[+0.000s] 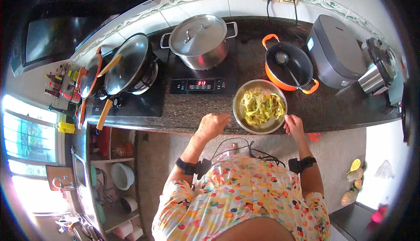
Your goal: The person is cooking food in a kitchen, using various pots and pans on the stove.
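Observation:
A round stainless steel bowl (239,116) holding shredded yellow-green vegetables (261,106) rests at the front edge of the dark stone counter. My right hand (293,125) is at the bowl's right rim, with thumb and fingers closed on it. On the left, my left hand (215,125) is bent just beside the bowl, with a small gap between them; its fingers are partly hidden under the hand, and whether they hold anything does not show. Behind the bowl stands an orange pot (279,76) with a black inside and a metal ladle (290,70) in it.
A lidded steel stockpot (200,49) stands on a lit induction cooker (178,86). Further left are a glass-lidded wok (128,63) and a pan (91,76) with protruding handles. A grey appliance (338,50) and a pressure cooker (375,70) stand right. Cables (249,147) hang below the counter edge.

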A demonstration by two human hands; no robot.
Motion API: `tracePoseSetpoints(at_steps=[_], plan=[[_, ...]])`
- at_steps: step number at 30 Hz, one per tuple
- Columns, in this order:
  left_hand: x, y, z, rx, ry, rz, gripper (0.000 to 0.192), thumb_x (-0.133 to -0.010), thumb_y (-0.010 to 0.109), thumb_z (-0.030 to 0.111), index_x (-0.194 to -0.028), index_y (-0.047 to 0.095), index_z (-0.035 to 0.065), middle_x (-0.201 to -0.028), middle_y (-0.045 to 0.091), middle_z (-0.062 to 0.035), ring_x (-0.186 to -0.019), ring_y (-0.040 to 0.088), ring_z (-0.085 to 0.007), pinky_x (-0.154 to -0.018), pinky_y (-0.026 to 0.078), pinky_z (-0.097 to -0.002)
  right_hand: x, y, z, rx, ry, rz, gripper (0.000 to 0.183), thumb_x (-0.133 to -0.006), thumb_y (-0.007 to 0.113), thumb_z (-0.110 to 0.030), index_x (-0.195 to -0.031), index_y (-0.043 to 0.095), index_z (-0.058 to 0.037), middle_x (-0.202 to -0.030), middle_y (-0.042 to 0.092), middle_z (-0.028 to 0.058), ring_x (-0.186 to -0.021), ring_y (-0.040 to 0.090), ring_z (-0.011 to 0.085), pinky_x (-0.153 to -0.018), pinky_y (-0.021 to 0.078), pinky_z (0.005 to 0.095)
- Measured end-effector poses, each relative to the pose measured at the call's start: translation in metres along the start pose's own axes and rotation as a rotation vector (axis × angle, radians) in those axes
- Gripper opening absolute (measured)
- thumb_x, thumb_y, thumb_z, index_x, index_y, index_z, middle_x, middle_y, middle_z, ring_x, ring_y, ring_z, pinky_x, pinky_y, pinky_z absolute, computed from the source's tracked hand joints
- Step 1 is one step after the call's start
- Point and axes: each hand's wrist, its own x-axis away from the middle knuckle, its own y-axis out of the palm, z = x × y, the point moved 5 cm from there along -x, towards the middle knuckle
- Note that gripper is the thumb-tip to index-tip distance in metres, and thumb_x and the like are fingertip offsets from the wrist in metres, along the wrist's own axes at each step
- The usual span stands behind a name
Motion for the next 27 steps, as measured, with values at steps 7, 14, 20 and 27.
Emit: tracePoseSetpoints(at_steps=[7,14,20,27], plan=[[-0.004,0.014,0.002,-0.083,0.029,-0.120,0.013,-0.076,0.050,0.014,-0.084,0.057,0.0066,-0.070,0.057,-0.0146,-0.067,0.055,-0.0305,-0.057,0.045,-0.0384,-0.003,-0.002,0.008,0.002,0.019,-0.007,0.028,-0.082,0.047,-0.028,-0.068,0.049,-0.0031,-0.052,0.049,0.0027,-0.037,0.043,0.0074,-0.033,0.0333,0.0202],[-0.004,0.014,0.010,-0.066,-0.009,-0.137,0.014,-0.077,0.047,0.012,-0.088,0.055,0.0073,-0.076,0.057,-0.0140,-0.071,0.055,-0.0311,-0.060,0.045,-0.0393,-0.005,-0.001,0.004,0.008,-0.013,-0.054,0.027,-0.082,0.047,-0.027,-0.067,0.049,-0.0034,-0.052,0.050,0.0028,-0.037,0.043,0.0074,-0.032,0.0333,0.0207],[-0.003,0.020,0.009,-0.097,-0.028,-0.186,0.032,-0.069,0.045,0.003,-0.100,0.052,0.0087,-0.082,0.058,-0.0151,-0.077,0.056,-0.0303,-0.066,0.045,-0.0392,-0.002,0.001,0.001,-0.016,-0.024,-0.035,0.025,-0.081,0.049,-0.024,-0.067,0.049,-0.0028,-0.051,0.050,0.0031,-0.037,0.044,0.0071,-0.032,0.0324,0.0196],[-0.007,0.003,0.003,-0.117,0.076,-0.174,0.035,-0.068,0.045,0.002,-0.100,0.054,0.0091,-0.092,0.056,-0.0132,-0.085,0.054,-0.0287,-0.073,0.044,-0.0370,-0.004,0.004,0.004,-0.034,-0.035,-0.057,0.024,-0.081,0.049,-0.023,-0.067,0.050,-0.0027,-0.051,0.050,0.0037,-0.035,0.043,0.0067,-0.030,0.0325,0.0195]])
